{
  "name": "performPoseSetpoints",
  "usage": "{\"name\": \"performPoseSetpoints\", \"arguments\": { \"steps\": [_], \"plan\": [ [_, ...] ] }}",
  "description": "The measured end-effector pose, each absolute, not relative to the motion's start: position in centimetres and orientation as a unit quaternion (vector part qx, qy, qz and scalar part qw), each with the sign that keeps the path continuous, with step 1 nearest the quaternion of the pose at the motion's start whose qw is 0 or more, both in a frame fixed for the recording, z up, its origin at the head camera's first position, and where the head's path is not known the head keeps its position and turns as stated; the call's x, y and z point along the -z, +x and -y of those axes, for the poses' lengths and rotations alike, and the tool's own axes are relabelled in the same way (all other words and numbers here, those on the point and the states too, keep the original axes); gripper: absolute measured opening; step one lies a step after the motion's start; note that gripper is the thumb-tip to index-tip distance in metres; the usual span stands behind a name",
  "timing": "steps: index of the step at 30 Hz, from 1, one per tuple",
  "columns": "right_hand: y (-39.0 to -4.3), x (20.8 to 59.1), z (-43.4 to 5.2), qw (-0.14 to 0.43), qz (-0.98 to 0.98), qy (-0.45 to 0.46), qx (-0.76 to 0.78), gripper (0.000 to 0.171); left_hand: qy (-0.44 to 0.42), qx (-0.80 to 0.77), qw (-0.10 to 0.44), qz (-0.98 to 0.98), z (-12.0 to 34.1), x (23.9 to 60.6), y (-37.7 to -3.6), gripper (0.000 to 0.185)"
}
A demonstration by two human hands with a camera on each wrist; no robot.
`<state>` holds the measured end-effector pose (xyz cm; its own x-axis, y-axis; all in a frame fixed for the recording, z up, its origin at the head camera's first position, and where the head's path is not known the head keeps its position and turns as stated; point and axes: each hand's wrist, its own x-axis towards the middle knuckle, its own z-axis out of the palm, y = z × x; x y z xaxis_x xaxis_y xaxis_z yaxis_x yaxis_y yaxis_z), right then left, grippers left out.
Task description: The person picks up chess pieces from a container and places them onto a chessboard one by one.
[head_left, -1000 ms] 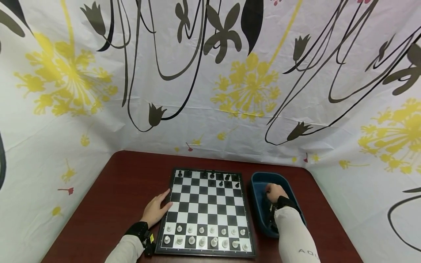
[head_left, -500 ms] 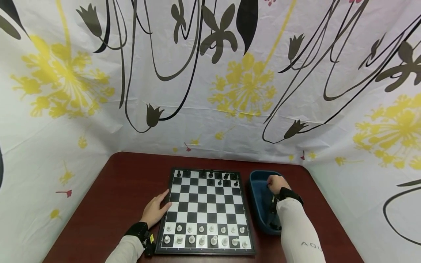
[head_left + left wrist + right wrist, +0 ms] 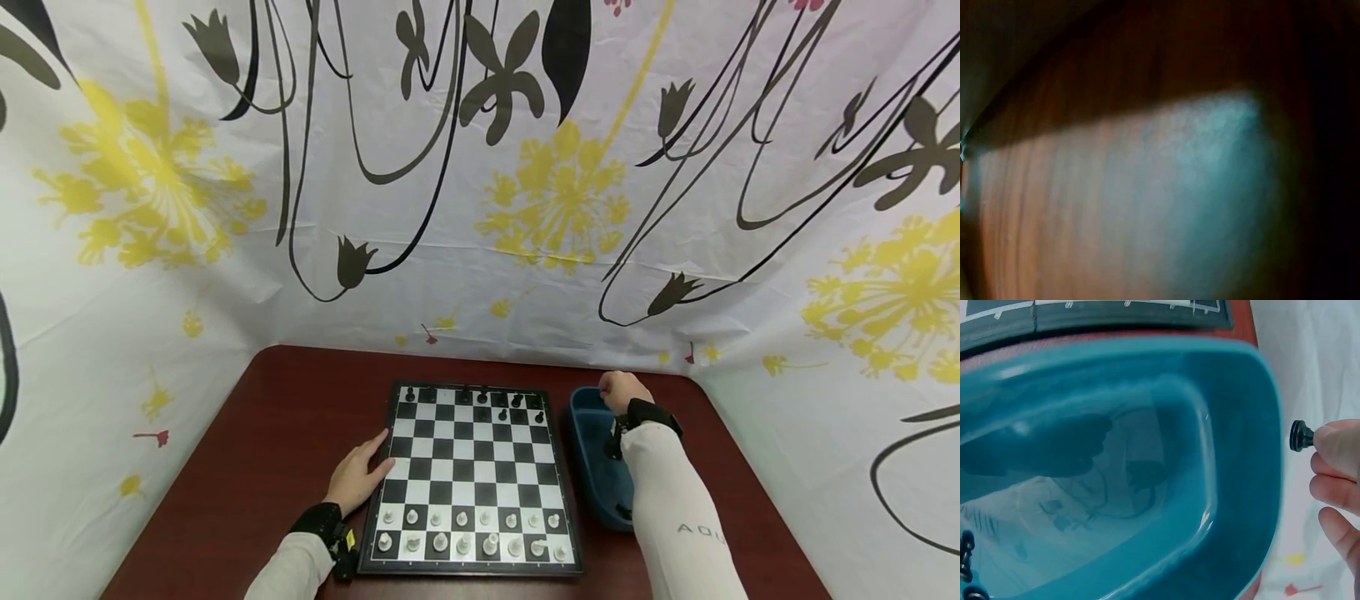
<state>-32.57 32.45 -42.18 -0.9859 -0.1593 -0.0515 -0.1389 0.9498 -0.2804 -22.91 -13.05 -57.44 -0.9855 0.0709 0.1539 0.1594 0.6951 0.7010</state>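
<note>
My right hand [image 3: 625, 392] is over the far end of a blue plastic bin [image 3: 583, 475]. In the right wrist view its thumb and fingers pinch a black chess piece [image 3: 1300, 435] base outward; the fingers cover the piece's upper part, so its kind is unclear. My left hand [image 3: 356, 480] rests at the left edge of a black-and-white chessboard [image 3: 472, 450], fingers extended. White chess pieces [image 3: 490, 545] fill the two near rows. Several black chess pieces [image 3: 482, 397] stand in the far rows, mostly toward the right. The left wrist view shows only blurred brown surface.
Loose black chess pieces [image 3: 966, 555] lie in the bin at the lower left of the right wrist view. The bin stands just right of the board on a dark red table [image 3: 315, 400]. A white flowered cloth [image 3: 420, 217] hangs behind and on both sides.
My right hand has risen from inside the bin and moved toward its far end, bringing out a black chess piece. The left hand stays at the board's edge.
</note>
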Motion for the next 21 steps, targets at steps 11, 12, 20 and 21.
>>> {"name": "performPoseSetpoints", "arguments": {
  "steps": [11,12,20,21],
  "plan": [
    [-34.9,40.5,-27.3,-0.028,-0.981,-0.135,0.134,0.014,-0.056,0.390,0.055,0.918,13.2,57.3,-23.0,0.060],
    [-35.1,40.5,-26.8,-0.032,-0.980,-0.142,0.133,0.015,-0.056,0.389,0.052,0.918,13.2,57.3,-23.0,0.060],
    [-36.1,41.3,-22.1,-0.003,-0.979,-0.152,0.137,0.018,-0.047,0.388,0.035,0.920,13.1,57.3,-23.1,0.060],
    [-36.2,41.4,-21.4,0.003,-0.978,-0.154,0.137,0.018,-0.046,0.389,0.036,0.919,13.1,57.3,-23.1,0.060]
  ]
}}
